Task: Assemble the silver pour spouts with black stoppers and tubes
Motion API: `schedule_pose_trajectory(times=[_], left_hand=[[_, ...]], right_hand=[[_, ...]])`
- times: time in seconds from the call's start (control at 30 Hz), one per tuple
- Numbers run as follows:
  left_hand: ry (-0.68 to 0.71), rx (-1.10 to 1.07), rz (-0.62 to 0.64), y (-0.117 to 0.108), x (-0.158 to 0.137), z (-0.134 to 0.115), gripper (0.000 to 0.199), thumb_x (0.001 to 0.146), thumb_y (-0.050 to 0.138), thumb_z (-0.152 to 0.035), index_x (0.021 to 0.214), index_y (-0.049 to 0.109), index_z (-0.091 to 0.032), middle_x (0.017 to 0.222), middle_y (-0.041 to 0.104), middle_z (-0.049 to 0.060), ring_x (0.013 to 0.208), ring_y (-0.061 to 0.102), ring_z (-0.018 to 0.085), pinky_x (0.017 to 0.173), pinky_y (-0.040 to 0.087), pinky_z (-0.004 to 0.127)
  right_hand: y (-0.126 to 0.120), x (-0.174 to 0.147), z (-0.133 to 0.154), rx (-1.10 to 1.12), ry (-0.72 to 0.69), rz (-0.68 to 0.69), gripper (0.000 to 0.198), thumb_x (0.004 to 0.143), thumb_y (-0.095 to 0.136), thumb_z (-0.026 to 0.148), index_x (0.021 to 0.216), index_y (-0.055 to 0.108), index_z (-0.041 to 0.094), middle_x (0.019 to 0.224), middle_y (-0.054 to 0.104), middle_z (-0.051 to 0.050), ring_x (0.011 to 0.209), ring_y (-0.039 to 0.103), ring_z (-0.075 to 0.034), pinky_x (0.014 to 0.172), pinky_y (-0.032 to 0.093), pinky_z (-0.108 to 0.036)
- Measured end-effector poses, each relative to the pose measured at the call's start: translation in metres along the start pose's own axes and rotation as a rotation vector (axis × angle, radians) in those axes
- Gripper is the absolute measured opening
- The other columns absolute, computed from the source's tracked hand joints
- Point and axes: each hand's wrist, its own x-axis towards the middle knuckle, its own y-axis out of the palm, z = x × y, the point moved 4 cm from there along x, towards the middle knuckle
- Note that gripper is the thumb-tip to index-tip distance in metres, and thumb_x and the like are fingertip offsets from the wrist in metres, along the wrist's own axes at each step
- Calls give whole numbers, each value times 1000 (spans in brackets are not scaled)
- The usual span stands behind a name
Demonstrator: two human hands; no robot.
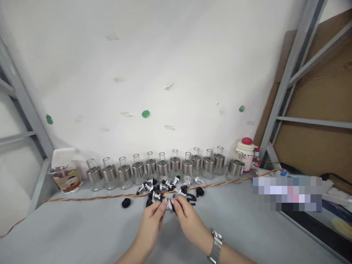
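My left hand [152, 220] and my right hand [187, 216] meet over the grey table [68, 227], fingertips pinched together on one small silver-and-black cap part [170, 204]. A wristwatch [216, 245] is on my right wrist. Just beyond the fingers lies a heap of black and silver small parts [167, 189]. A single black piece [126, 202] lies apart to the left. Behind the heap, a row of several glass bottles with silver collars [162, 167] stands along the wall.
A twisted red-yellow cable [82, 198] runs across the table. A plastic drink cup [66, 176] stands at the left, a white jar with a red lid [246, 150] at the right. Grey metal rack frames [286, 80] flank both sides.
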Motion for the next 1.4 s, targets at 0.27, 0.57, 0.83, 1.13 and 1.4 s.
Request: schedule_pose_trajectory(times=[0.27,0.57,0.83,1.13,1.4], left_hand=[[52,-5,1,-5,0,0,44,74,37,-61,54,38,-21,39,29,-8,35,31,9,37,28,21],[353,1316,-463,-59,8,-20,34,87,29,-30,73,58,-17,73,54,7,77,51,23,63,40,31],[264,1500,-430,-65,15,-6,27,84,35,-18,97,59,-20,81,52,7,84,51,23,62,41,30],[398,1365,-364,-55,19,-7,29,82,40,-20,107,53,-18,96,56,10,92,48,24,79,36,36],[332,1229,-114,-41,3,-9,35,68,47,-10,101,53,-21,102,55,7,97,47,24,80,34,36]], right_hand=[[4,-3,10,-294,-140,47,29,86,32,40,67,42,20,63,44,1,61,41,-14,60,36,-28],[-59,39,-12,-449,62,-196,41,83,17,45,60,39,20,50,46,0,46,46,-14,47,36,-26],[-84,31,-3,-1054,-27,-293,9,75,48,20,71,55,17,80,59,-11,86,51,-26,76,29,-36],[-77,29,2,-1322,-82,-280,16,79,44,19,88,57,15,86,59,-11,83,54,-25,71,29,-33],[-56,20,15,-1296,-208,-198,15,83,42,20,85,57,20,83,58,-5,82,53,-20,72,29,-31]])
